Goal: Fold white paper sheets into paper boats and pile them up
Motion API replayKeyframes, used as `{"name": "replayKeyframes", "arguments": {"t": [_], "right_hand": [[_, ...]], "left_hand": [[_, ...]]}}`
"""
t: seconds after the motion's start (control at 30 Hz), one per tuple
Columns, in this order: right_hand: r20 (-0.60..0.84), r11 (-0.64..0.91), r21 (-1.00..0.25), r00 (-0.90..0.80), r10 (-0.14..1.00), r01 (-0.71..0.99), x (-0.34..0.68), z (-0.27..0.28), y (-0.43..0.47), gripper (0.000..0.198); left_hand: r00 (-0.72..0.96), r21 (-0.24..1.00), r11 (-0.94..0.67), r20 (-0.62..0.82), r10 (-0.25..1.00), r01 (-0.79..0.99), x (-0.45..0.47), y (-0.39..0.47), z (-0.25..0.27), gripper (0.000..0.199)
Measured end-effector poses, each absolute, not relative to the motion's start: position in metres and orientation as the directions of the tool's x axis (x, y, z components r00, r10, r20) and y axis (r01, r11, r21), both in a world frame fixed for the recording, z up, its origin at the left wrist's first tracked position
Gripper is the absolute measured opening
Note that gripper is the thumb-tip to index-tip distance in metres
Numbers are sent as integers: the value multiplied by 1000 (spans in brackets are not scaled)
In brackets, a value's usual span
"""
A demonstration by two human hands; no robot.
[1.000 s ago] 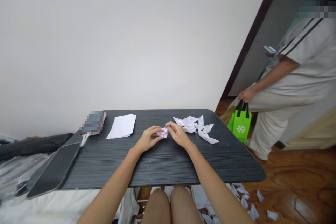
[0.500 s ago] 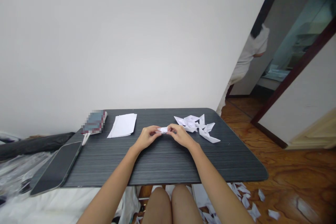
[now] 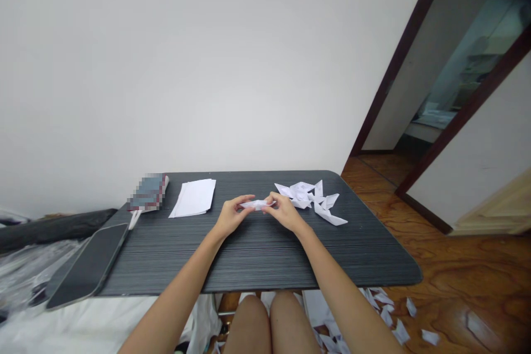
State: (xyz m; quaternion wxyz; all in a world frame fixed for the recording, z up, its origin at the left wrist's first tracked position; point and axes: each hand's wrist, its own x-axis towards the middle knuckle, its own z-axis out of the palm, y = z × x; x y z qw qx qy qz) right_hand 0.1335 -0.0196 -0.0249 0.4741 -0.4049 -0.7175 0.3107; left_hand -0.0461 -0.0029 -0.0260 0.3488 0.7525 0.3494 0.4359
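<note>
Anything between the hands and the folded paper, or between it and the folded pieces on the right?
Nothing visible between hands and folded paper: left hand fingers surround its left end, right hand holds its right. Toward the folded pieces, only the right hand intervenes.

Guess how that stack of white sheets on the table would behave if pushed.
The white sheets would probably slide rather than tip, since they lie flat on the table. Their uneven edges suggest they may fan apart. They look thin, so probably light and bendy.

Sheets (image 3: 193, 198) left, folded papers (image 3: 301, 192) right, on table (image 3: 257, 260)
</note>
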Motion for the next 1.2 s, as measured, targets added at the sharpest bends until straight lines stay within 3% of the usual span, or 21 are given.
{"name": "replayKeyframes", "arguments": {"t": [0.2, 0.33, 0.63, 0.9, 1.2], "right_hand": [[363, 393, -909, -195, 911, 143, 131, -29, -15, 20], [331, 352, -933, -203, 922, 77, 130, -31, -14, 34], [286, 350, -898, -252, 925, 267, 121, -38, -16, 18], [230, 276, -944, -240, 943, 180, 126, -40, -12, 21], [240, 317, -905, -275, 931, 284, 121, -40, -16, 18]], "left_hand": [[367, 871, -441, 346, 863, 216, -46, -1, -26, 39], [415, 854, -447, 318, 852, 264, -46, -2, -24, 37], [462, 759, -507, 308, 832, 409, -46, -9, -17, 32], [522, 863, -446, 274, 808, 237, -45, -4, -24, 29], [492, 863, -410, 230, 839, 295, -45, -4, -24, 27]]}}
